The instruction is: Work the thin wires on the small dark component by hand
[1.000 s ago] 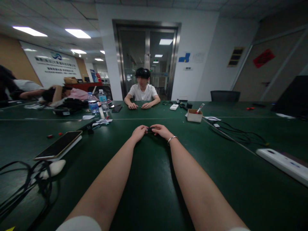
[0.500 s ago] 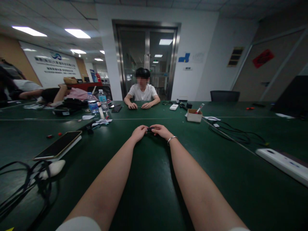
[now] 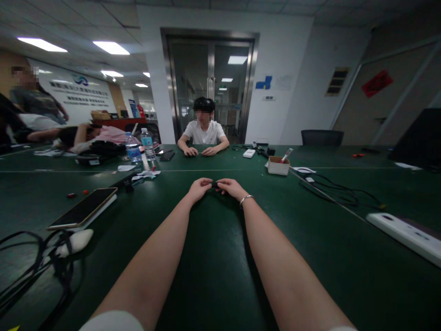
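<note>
In the head view, a small black object (image 3: pixel 214 185) sits between my hands over the middle of the green table (image 3: pixel 213 257); its kind is too small to make out. My left hand (image 3: pixel 200 189) pinches its left end between thumb and fingers. From the other side, my right hand (image 3: pixel 231 187), with a silver bracelet (image 3: pixel 246 199) at the wrist, grips the right end. Both arms stretch forward over the tabletop, and my fingers hide much of the object.
To the left lie a phone (image 3: pixel 86 208), a white mouse (image 3: pixel 78 242) and black cables (image 3: pixel 31 271). Water bottles (image 3: pixel 147 143) stand farther back. A small box (image 3: pixel 278 166) and a white power strip (image 3: pixel 406 234) are on the right. A person (image 3: pixel 204 131) sits opposite.
My fingers have shifted slightly around the black object, and less of it shows. At the far left, a standing person has come into view.
</note>
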`<state>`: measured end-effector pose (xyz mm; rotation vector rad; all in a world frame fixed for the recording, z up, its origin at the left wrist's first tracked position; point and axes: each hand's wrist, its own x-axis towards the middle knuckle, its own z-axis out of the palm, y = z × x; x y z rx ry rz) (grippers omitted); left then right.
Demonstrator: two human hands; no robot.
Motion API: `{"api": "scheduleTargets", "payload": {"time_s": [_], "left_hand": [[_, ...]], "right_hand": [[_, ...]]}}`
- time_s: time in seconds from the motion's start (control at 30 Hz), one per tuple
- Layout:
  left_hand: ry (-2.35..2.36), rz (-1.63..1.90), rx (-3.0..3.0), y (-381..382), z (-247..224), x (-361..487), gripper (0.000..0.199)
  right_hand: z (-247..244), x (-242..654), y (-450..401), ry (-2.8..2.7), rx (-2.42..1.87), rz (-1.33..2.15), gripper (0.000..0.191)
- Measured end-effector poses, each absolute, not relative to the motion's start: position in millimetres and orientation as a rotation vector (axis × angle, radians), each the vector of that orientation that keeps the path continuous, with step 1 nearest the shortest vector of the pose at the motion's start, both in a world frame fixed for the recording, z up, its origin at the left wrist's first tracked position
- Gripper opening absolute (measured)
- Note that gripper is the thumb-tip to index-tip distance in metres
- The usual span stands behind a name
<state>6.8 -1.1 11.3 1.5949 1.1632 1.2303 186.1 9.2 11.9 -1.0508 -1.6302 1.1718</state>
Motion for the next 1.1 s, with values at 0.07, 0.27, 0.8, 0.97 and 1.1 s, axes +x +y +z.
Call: {"api": "scheduleTargets", "payload": {"time_s": [0.07,0.27,0.8,0.97,1.1], "left_hand": [[1.18,1.24,1.574,-2.6,12.5,6.9,0.026],[1.18,1.296,1.587,-4.3,12.4,7.2,0.026],[1.127,1.338,1.588,0.3,8.8,8.3,0.023],[1.139,1.349,1.605,0.1,8.9,8.9,0.022],[1.161,1.353,1.624,-0.5,9.4,9.1,0.022]], "right_hand": [[10.4,186.8,10.8,-1.637,-1.017,1.154,0.029],[10.3,186.2,11.4,-1.621,-1.042,1.151,0.025],[15.1,188.2,7.3,-1.615,-0.965,1.173,0.043],[14.9,187.7,8.2,-1.67,-1.073,1.189,0.028],[13.0,188.4,10.0,-1.646,-0.983,1.19,0.032]]}}
